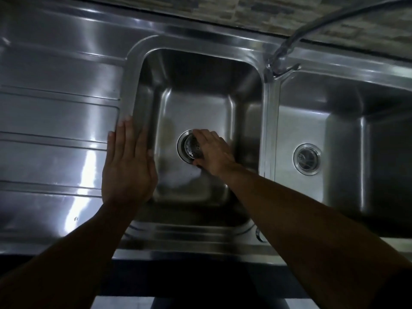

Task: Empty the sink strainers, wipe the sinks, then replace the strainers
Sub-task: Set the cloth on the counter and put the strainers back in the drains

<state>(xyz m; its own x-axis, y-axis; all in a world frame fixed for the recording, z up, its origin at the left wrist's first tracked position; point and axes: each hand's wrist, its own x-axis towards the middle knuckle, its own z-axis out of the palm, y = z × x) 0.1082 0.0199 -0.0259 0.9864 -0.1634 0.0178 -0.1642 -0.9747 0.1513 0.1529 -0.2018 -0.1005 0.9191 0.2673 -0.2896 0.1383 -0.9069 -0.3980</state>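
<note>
A stainless-steel double sink unit fills the frame, its ribbed drainer at left. The left hand lies flat, fingers spread, on the centre basin's left rim. In that basin's drain, the right hand's grip pinches the perforated round metal strainer. A second strainer sits seated in the right basin. Tilted, the wet strainer could slip and spill debris.

I can read no text, label, brand or number anywhere; from twelve to six o'clock, nothing.
</note>
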